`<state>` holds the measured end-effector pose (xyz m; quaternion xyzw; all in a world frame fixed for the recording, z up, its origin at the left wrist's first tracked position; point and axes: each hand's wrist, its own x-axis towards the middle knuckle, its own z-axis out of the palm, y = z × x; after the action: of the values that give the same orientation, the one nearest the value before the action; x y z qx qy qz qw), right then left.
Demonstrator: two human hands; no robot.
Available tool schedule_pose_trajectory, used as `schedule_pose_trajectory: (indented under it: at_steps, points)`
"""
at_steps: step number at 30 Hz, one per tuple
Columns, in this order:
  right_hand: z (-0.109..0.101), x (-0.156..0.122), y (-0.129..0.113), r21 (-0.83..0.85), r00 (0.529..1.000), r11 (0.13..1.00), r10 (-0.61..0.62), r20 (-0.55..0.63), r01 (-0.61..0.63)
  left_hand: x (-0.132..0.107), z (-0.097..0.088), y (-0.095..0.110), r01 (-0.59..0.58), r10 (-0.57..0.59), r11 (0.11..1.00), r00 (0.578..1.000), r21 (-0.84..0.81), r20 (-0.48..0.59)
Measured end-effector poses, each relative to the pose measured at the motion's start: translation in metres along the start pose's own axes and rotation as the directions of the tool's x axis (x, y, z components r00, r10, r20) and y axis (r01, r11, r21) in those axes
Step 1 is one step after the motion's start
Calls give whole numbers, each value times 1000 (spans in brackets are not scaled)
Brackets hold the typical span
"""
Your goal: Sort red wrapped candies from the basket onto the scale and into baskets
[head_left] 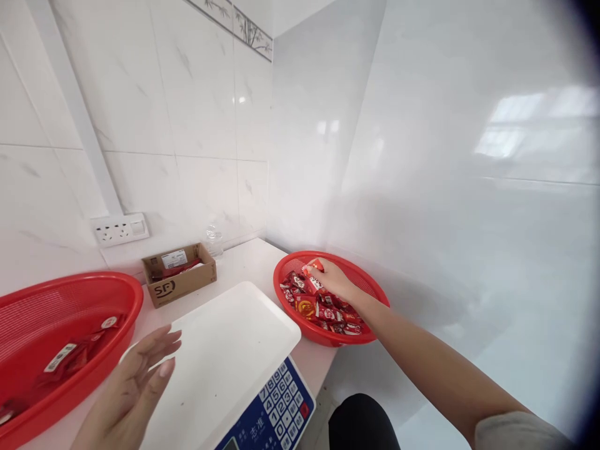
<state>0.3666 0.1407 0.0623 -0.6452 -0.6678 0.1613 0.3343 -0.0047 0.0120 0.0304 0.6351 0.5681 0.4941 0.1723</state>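
Note:
My right hand (332, 279) reaches into a red plastic basket (377, 294) on the right. Between its thumb and fingers is a red candy packet (315, 282) with white lettering. Many small wrapped candies (328, 312) in red wrappers lie beneath it in the basket. My left hand (135, 387) is held over the left edge of the white weighing scale pan (225, 350), fingers apart and holding nothing. Blue keys and white numbers fill the scale's keypad (281, 406) at the near right side.
At the left stands a larger red basket (135, 300) with a few red packets (70, 359). A small cardboard box (187, 281) and a clear plastic bottle (214, 240) stand by the tiled wall, below a socket panel (120, 230). Walls close off the corner behind.

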Motion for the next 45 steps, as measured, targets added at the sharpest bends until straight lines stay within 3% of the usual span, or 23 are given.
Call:
schedule_pose_trajectory:
  at_steps: [4,7,12,17,19,23,24,25,27,28,29,31,34,38,41,45]
  points:
    - [34,-18,-51,176,967,976,-164,195,130,-2,3,4,90,-107,991,978,102,177]
    - [62,-28,-79,273,902,949,-248,354,154,-4,6,9,46,-120,965,954,259,276]
    - [93,-34,-90,263,814,936,-336,473,233,-10,8,6,-137,-38,914,909,383,416]
    - [105,-51,-96,250,738,885,-466,489,393,-12,9,2,-191,-84,869,853,457,515]
    - [107,-64,-104,268,679,857,-513,525,441,-13,11,-2,-219,-69,861,844,460,532]
    - [101,-82,-114,420,488,730,-678,550,539,-14,17,-16,-293,18,851,846,436,532]
    - [96,-81,-112,443,490,717,-693,528,537,-14,19,-20,-304,29,847,846,437,532]
    - [89,-79,-108,424,538,742,-669,513,519,-14,21,-23,-311,33,843,845,440,534]
    - [71,-66,-93,283,699,855,-518,493,435,-14,24,-26,-321,27,834,836,448,548]
    - [60,-57,-82,135,791,924,-376,483,357,-14,24,-26,-327,23,831,829,450,559]
    - [48,-48,-69,39,842,951,-291,454,307,-14,25,-27,-333,23,830,822,448,568]
    - [25,-31,-38,-105,888,969,-159,431,224,-15,26,-28,-346,34,829,816,440,578]
    - [1,-17,10,-317,873,945,83,482,85,-17,30,-34,-359,77,824,838,439,540]
    - [-1,-23,56,-454,805,891,279,524,-13,-17,34,-44,-378,108,815,845,440,524]
    - [9,-31,70,-468,800,883,308,515,-38,-17,36,-45,-383,114,808,847,448,519]
    - [13,-29,74,-376,838,925,244,488,-51,-19,35,-41,-381,115,802,854,460,507]
